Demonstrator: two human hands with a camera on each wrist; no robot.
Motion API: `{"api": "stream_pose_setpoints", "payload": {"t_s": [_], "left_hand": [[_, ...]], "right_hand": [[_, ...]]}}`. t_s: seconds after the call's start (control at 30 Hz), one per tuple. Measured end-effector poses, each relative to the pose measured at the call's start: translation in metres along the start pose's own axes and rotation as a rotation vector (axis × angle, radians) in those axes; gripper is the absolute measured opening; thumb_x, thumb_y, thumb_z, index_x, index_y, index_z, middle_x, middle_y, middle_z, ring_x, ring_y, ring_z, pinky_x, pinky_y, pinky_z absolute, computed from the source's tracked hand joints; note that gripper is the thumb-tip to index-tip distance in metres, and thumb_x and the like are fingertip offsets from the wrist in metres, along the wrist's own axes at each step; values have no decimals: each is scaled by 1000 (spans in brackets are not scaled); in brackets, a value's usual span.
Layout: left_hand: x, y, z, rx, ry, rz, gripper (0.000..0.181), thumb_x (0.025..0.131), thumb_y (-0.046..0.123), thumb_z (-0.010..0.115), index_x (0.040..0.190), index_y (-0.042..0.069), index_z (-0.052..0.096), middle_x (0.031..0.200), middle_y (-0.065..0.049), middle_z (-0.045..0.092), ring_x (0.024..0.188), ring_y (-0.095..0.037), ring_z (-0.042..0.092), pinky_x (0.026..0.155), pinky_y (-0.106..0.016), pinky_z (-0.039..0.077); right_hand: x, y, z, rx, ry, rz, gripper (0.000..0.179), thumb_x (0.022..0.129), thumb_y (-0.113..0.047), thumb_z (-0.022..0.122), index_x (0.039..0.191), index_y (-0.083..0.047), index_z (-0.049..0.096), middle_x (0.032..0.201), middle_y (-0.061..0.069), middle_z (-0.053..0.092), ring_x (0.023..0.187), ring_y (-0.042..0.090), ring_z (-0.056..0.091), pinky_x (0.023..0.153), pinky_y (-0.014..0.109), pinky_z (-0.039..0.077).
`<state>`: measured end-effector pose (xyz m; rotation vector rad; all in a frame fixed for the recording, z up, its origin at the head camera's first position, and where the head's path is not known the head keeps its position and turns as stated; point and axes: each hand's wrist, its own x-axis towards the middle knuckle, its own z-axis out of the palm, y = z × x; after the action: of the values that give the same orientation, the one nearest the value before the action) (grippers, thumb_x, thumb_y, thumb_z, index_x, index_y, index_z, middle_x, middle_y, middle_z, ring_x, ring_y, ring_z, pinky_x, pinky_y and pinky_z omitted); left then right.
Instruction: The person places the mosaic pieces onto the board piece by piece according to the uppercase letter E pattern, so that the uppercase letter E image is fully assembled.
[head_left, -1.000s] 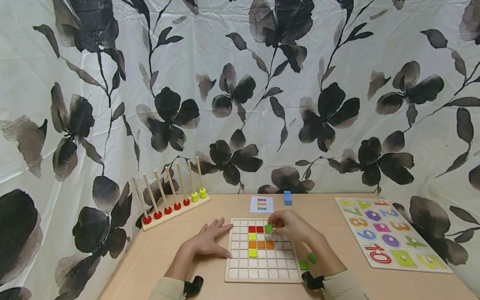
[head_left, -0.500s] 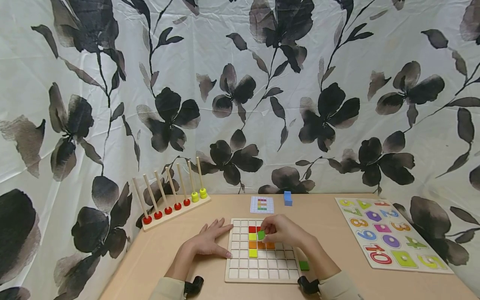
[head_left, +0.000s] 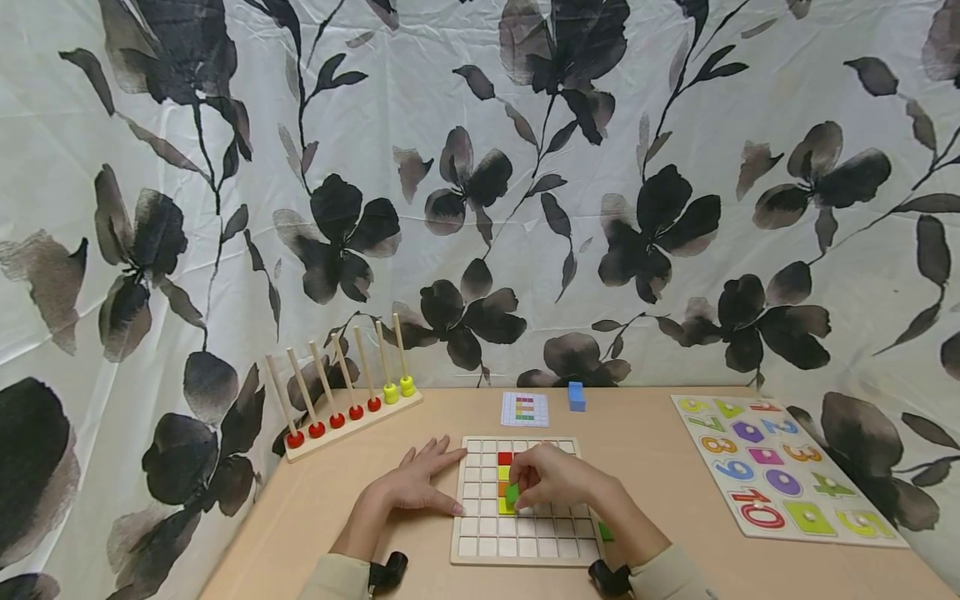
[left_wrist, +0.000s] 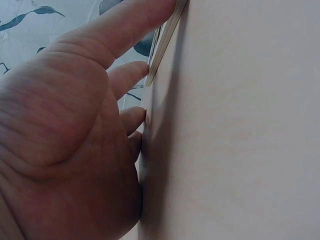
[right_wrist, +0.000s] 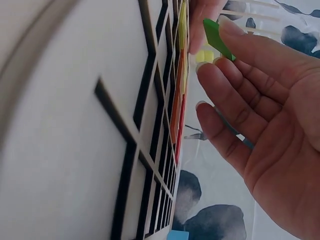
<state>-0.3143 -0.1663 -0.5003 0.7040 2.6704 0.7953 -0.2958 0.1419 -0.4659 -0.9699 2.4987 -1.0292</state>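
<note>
My right hand [head_left: 558, 477] pinches a green square tile [head_left: 512, 493] between thumb and fingers, over the left-centre squares of a white gridded board [head_left: 527, 548]. In the right wrist view, the green tile [right_wrist: 218, 39] is tilted and apart from the grid. A red tile [head_left: 505, 458] and a yellow tile [head_left: 503, 472] lie in the grid, with orange and another yellow below, partly covered by the held tile and hand. With fingers spread, my left hand [head_left: 422, 479] rests along the board's left side, thumb and index fingertips at its edge.
A loose green tile [head_left: 606, 532] lies at the board's right edge, partly behind my forearm. Beyond the board are a pattern card [head_left: 524, 409] and blue blocks [head_left: 576, 397]. A pegged bead stand [head_left: 352, 425] is back left; a number puzzle board [head_left: 783, 471] is right.
My right hand has carried the green tile left and toward me, from the red row down to near the lower yellow tile. My left hand has stayed in place.
</note>
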Motion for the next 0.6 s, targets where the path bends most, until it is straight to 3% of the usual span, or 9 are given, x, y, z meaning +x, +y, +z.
{"api": "stream_pose_setpoints", "payload": {"t_s": [0.6], "left_hand": [[-2, 2, -3, -8, -3, 3, 98, 78, 59, 84, 160, 24, 43, 173, -21, 19, 161, -45, 9, 126, -71, 2]], "right_hand": [[-2, -8, 10, -48, -140, -10, 22, 80, -19, 91, 92, -17, 73, 75, -12, 63, 68, 2, 56, 64, 18, 51]]}}
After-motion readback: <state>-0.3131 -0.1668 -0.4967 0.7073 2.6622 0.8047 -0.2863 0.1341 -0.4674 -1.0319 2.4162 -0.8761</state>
